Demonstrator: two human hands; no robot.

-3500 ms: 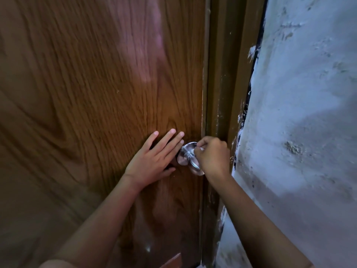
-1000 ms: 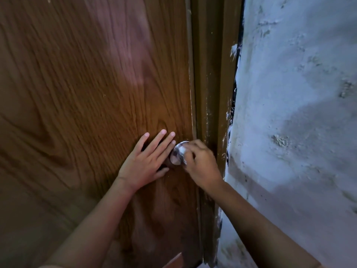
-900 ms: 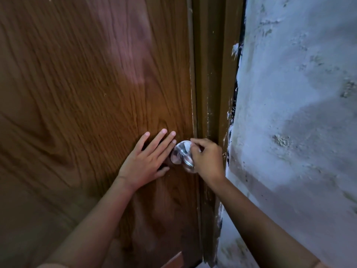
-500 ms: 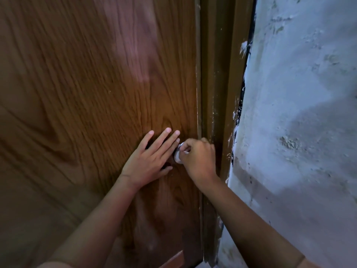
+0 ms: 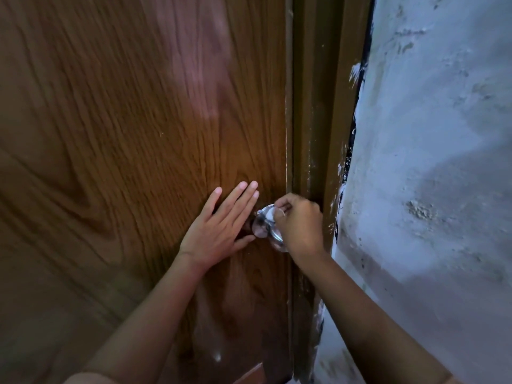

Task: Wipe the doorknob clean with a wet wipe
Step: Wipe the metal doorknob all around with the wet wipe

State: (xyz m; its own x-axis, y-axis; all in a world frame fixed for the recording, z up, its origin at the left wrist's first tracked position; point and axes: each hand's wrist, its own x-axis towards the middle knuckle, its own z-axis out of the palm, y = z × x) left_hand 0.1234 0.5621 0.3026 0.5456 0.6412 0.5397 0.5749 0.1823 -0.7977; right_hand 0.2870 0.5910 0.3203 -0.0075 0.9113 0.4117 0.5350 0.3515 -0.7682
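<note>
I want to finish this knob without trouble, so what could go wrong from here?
1. The wet wipe shows only as a small bunched scrap under the right hand; it might slip off the shiny doorknob.
2. That hand hides the knob's right side, so that part could get missed.
3. The left hand lies flat on the door; smudges may remain there.

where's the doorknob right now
In the head view, the doorknob sits low on the door's right edge, between the flat left hand and the right hand.

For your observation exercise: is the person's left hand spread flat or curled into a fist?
Spread flat. The left hand lies palm-down on the wooden door, fingers extended, beside the doorknob.
</note>
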